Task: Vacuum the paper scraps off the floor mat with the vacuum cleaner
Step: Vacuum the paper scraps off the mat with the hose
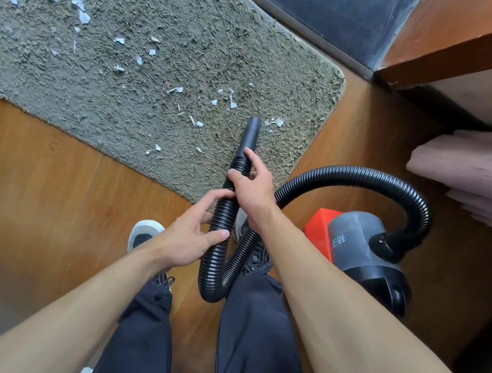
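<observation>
Standing on a wooden floor (29, 184), a person holds the black ribbed hose (353, 173) of a vacuum cleaner (364, 244) in both hands. The right hand (251, 187) has its grip closed round the hose just behind the smooth black nozzle (251, 132). The left hand (191, 239) has a looser grip lower down, thumb on one side and fingers on the other. The nozzle points over the near edge of the grey shaggy floor mat (200, 18), beside a few white paper scraps (84, 17); more are strewn toward the mat's far left corner. The grey, red and black vacuum cleaner sits on the floor to the person's right, with the hose looping from its top. Pale folded fabric (481, 178) lies further right.
</observation>
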